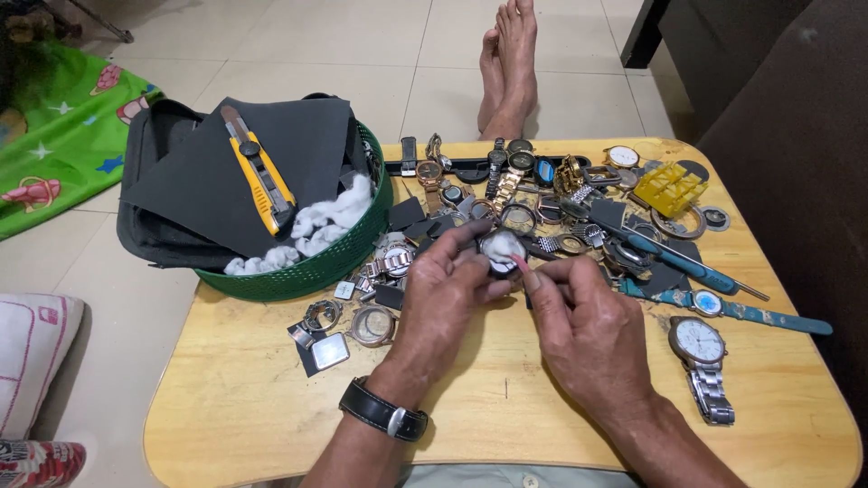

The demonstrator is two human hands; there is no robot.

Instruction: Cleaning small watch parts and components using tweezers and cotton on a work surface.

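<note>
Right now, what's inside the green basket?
The green basket holds dark sheets, a yellow utility knife lying on them, and white cotton. Anything under the sheets is covered.

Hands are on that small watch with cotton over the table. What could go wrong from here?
1. The watch is pinched only by the fingertips of the left hand and right hand; it might slip into the parts pile.
2. The silver watch lies near the right forearm and the table edge; it could get knocked off.
</note>
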